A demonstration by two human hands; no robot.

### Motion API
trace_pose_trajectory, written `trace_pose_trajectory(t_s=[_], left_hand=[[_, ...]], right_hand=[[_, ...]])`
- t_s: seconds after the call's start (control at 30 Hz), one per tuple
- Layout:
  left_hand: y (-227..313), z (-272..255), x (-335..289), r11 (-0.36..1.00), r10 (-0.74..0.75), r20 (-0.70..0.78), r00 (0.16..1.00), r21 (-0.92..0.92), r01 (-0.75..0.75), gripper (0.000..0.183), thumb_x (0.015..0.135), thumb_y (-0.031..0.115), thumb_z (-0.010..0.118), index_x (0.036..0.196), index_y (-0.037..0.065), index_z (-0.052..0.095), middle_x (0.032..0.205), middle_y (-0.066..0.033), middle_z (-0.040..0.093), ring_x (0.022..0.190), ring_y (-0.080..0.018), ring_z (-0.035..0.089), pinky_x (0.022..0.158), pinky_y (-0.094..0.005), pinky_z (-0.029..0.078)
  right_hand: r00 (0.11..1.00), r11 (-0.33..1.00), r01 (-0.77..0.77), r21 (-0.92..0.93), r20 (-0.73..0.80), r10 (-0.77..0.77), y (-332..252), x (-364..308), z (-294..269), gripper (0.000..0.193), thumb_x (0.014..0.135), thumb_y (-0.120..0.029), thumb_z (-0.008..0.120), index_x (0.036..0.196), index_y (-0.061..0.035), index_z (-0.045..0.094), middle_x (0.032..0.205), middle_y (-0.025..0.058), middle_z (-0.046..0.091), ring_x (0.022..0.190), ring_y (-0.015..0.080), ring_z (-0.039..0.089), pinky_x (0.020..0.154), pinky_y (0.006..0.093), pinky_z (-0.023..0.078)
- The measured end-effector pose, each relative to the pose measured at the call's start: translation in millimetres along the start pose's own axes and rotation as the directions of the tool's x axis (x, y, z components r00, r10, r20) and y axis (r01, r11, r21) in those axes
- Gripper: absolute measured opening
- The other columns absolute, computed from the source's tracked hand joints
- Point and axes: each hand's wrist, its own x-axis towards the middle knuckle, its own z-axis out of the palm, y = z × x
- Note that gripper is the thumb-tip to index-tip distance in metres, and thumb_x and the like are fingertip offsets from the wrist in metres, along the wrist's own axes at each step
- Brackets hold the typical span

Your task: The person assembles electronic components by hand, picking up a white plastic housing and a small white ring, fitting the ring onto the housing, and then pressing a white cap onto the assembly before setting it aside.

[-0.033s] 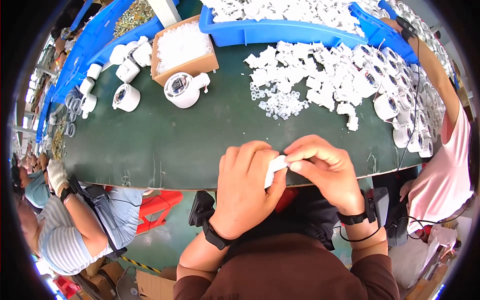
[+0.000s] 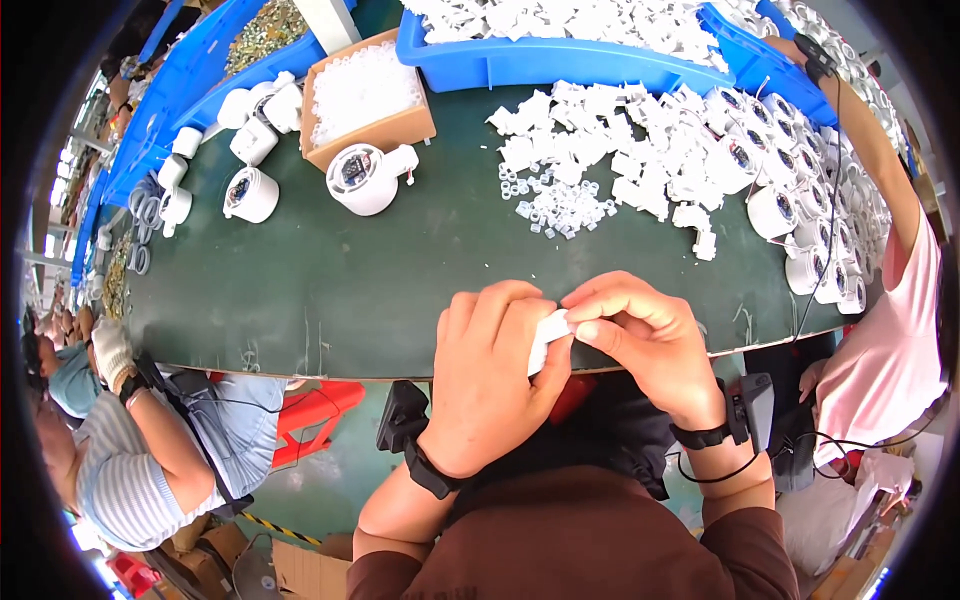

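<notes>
Nearest to me I record a brown shirt (image 2: 580,530), then, lower left beyond the bench edge, a green floor (image 2: 365,440) and a red stool (image 2: 320,415). At the near edge of the dark green table (image 2: 420,270), whose surface is scuffed there, I find a small white piece (image 2: 547,340) between two hands. The left hand (image 2: 490,375) holds it between thumb and curled fingers, a narrow grip. The right hand (image 2: 645,345) has thumb and index finger nearly together at its far end; I cannot tell whether they pinch it. Its visible long axis slants from the left thumb away and rightward to the right fingertips; the left fingers cover the remainder.

Farther ahead I note loose clear pieces (image 2: 566,208) bordering a heap of white parts (image 2: 590,140), which stands before a filled blue bin (image 2: 560,68). Round white housings (image 2: 775,212) crowd the right side. Left of centre, a single housing (image 2: 362,190) stands before a cardboard box (image 2: 412,122). Co-workers flank the table: a pink top (image 2: 890,340) right, a striped top (image 2: 140,490) left.
</notes>
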Motion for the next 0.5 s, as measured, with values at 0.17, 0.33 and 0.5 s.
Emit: trace_pose_trajectory(t_s=[0.17,0.33,0.5], left_hand=[[-1.6,2.0,-0.8,1.0,0.02,-0.03,0.999,0.004,-0.02,0.035,0.078,0.004,0.077,0.108,0.007,0.06,0.113,-0.0113,0.062,0.094,-0.033,0.057,0.083,-0.0422,0.046],[-1.3,3.3,0.3,0.999,0.03,-0.038,0.999,0.014,-0.029,0.035,0.077,0.005,0.077,0.107,0.007,0.059,0.112,-0.0115,0.061,0.095,-0.0334,0.058,0.083,-0.0427,0.046],[0.8,7.6,-2.9,1.0,0.028,-0.05,0.998,-0.003,-0.028,0.038,0.074,0.002,0.077,0.106,0.008,0.059,0.11,-0.011,0.062,0.094,-0.033,0.058,0.082,-0.043,0.046]], right_hand=[[0.998,0.999,-0.023,0.029,0.061,0.021,-1.7,5.4,-0.3,0.016,0.097,0.003,0.067,0.112,-0.0004,0.074,0.116,0.009,0.069,0.11,0.0156,0.066,0.095,0.0302,0.056],[0.987,0.976,-0.159,0.148,0.05,0.153,-0.7,7.9,1.9,0.013,0.099,-0.001,0.067,0.111,0.0019,0.07,0.105,0.0068,0.071,0.103,0.0136,0.068,0.094,0.0291,0.056],[0.973,0.956,-0.231,0.183,0.033,0.228,-1.7,4.7,10.7,0.014,0.099,0.0,0.065,0.114,0.0019,0.066,0.106,0.0066,0.071,0.101,0.0122,0.067,0.091,0.0279,0.055]])
